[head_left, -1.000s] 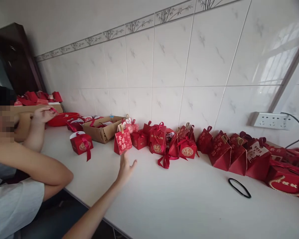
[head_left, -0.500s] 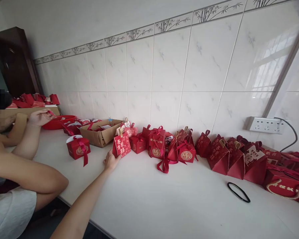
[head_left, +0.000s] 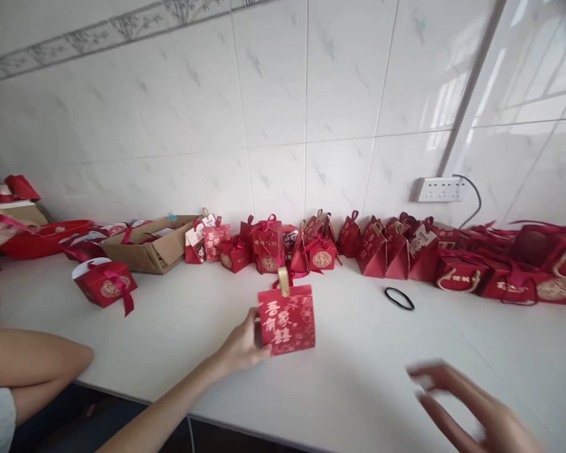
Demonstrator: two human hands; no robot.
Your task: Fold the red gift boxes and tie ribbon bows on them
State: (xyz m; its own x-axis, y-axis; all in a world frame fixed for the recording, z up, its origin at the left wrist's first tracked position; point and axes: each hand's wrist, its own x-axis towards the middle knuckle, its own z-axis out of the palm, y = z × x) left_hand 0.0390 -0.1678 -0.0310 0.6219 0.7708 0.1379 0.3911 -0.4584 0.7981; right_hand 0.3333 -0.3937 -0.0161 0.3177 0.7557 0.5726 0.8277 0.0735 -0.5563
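Observation:
My left hand grips the left side of a small red gift box with gold characters and a tan handle, holding it just above the white counter. At the lower right my right hand hovers over the counter, blurred by motion, its fingers spread and nothing in it. A row of similar red gift boxes with ribbons stands along the tiled wall behind.
Another person's arm rests on the counter at the left. A ribboned red box, a cardboard carton and a red bowl sit at the left. A black hair band lies right of centre. A wall socket has a cable.
My left hand took hold of the red gift box by the wall and drew it out toward me. My right hand came into view. The view swung right.

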